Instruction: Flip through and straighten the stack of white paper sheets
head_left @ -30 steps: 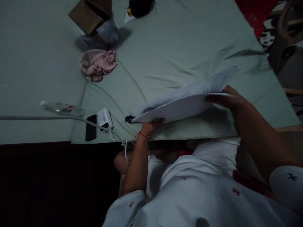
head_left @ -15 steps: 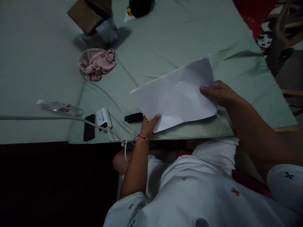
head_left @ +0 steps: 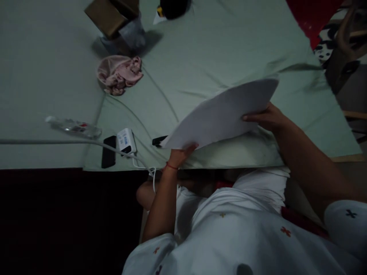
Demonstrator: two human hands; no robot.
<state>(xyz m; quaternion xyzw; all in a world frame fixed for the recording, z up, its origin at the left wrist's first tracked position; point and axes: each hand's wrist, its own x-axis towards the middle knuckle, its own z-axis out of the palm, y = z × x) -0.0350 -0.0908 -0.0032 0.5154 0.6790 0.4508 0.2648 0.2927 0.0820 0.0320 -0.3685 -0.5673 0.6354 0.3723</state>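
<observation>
White paper sheet (head_left: 220, 114) bowed, smooth; left hand (head_left: 179, 156), right hand (head_left: 265, 117) grips clamp opposite edges.

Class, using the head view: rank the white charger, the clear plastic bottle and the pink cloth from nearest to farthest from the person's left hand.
1. White charger, just to the left of the left hand.
2. Pink cloth, up and to the left on the sheet.
3. Clear plastic bottle, far to the left, lying flat.

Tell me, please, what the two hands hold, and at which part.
Both hold the white paper: the left hand at its near left corner, the right hand at its right edge.
</observation>
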